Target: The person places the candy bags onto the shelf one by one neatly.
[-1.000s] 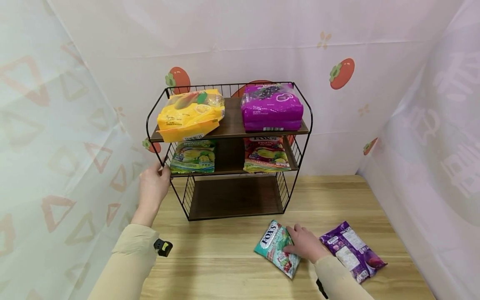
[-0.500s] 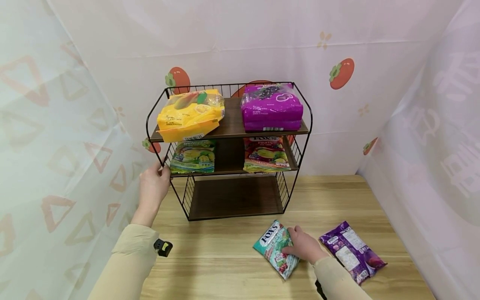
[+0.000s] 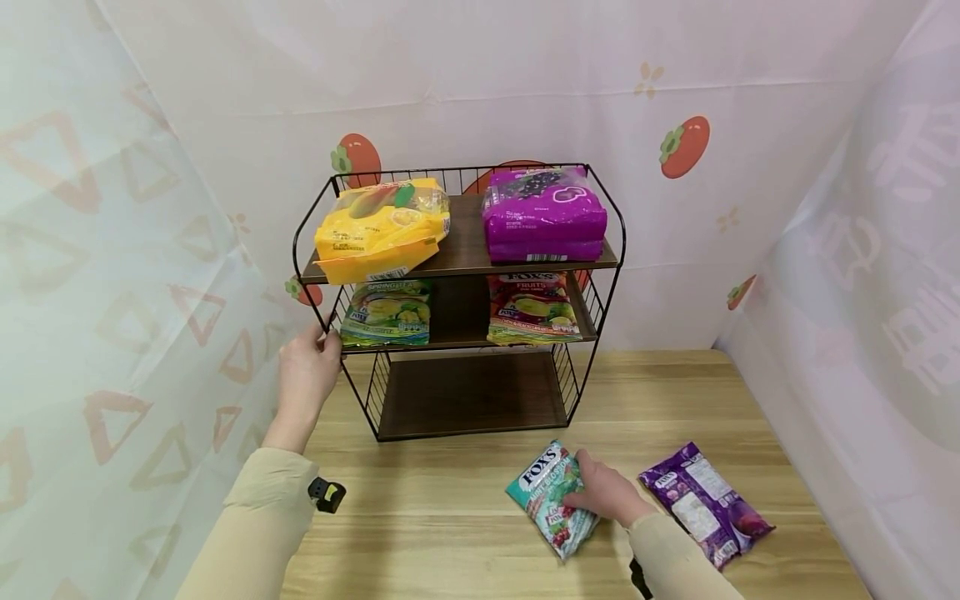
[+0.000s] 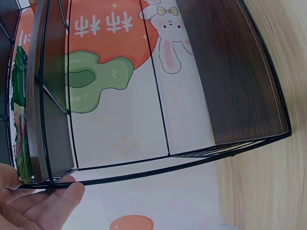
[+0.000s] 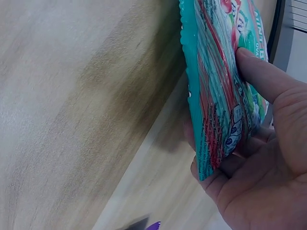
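Note:
My right hand (image 3: 607, 490) grips a teal Fox's candy bag (image 3: 546, 492) by its right side, in front of the rack. In the right wrist view the thumb lies on the face of the bag (image 5: 223, 96) and the fingers curl beneath, with the bag tilted over the wooden table. My left hand (image 3: 309, 367) holds the left side of the black wire rack (image 3: 465, 343) at the middle shelf. Seen from the left wrist, the fingers of that hand (image 4: 38, 203) pinch the wire frame (image 4: 120, 178) by the shelf's end.
A purple candy bag (image 3: 705, 504) lies on the table (image 3: 420, 525) at right. On the top shelf sit a yellow bag (image 3: 382, 229) and a purple bag (image 3: 543, 215). A green bag (image 3: 386, 314) and a red bag (image 3: 532, 308) stand on the middle shelf, above the bottom shelf (image 3: 472, 396).
The teal candy bag has tilted up slightly in my right hand, its lower end shifting left. My left hand has stayed on the rack.

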The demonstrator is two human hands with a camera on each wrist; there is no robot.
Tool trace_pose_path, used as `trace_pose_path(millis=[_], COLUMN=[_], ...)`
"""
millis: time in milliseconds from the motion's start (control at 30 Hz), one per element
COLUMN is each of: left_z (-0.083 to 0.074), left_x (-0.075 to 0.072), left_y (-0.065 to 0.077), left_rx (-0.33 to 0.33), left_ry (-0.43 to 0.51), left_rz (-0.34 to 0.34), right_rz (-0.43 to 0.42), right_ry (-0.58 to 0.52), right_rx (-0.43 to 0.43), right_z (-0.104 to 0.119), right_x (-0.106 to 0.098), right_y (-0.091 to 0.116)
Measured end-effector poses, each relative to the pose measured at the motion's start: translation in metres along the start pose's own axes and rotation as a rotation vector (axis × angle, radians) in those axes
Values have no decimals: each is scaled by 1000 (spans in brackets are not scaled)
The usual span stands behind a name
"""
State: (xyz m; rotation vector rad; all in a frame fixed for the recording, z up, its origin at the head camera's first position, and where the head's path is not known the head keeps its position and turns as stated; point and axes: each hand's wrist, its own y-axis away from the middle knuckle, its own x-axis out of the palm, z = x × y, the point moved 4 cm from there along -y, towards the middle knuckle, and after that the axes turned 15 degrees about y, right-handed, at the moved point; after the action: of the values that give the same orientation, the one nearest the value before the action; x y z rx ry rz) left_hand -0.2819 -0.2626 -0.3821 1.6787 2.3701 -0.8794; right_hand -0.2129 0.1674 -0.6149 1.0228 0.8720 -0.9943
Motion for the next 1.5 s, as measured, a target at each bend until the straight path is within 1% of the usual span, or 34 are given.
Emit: trace_pose_path(millis=[267, 467, 533, 733, 900, 1033, 1233, 1500], left_z=[1, 1, 1, 1, 1, 1, 1, 1], left_x=[1, 1, 1, 2, 1, 1, 2, 1], left_y=[-1, 0, 0, -1, 0, 0, -1, 0], left_rx=[2, 7, 8, 6, 8, 9, 12, 12], left_ry=[-3, -11, -11, -5, -8, -9, -7, -2], left_rz=[-2, -9, -11, -8, -7, -7, -11, -7], right_rz=[-5, 10, 24, 62, 101, 125, 160, 187], right_ry=[-125, -184, -213, -346, -480, -548, -615, -673], right_rx=[-27, -20, -6, 23, -1, -7, -25, -49], right_z=[2, 0, 0, 0, 1, 2, 3, 5], right_x=[-7, -9, -9, -11, -12, -12, -9, -8], right_y=[0, -2, -2, 1, 3, 4, 3, 1])
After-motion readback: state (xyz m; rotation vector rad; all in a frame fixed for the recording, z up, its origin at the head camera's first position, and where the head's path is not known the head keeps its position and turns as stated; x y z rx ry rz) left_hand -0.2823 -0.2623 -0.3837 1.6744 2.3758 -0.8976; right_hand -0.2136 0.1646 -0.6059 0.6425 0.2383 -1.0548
